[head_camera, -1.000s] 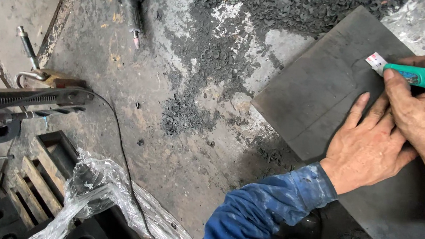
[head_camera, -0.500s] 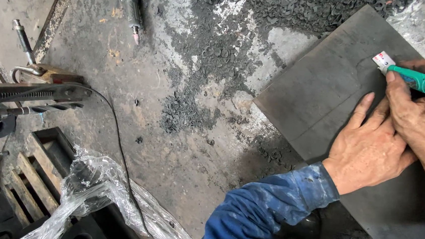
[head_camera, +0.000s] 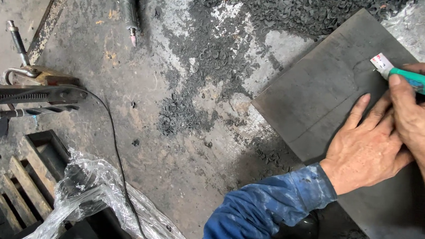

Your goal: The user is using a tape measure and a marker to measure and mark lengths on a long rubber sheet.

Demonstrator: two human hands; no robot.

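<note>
The left hand lies open and flat on the dark steel plate, which rests on the dirty concrete floor beside a spread of black metal shavings. The right hand is closed around a green marker, and its white tip touches the plate near a faint drawn line. To mark well, I think the flat palm should press firmly so the plate does not slide, and the marker should follow the line slowly, with the fingers kept beside the stroke, not across it.
</note>
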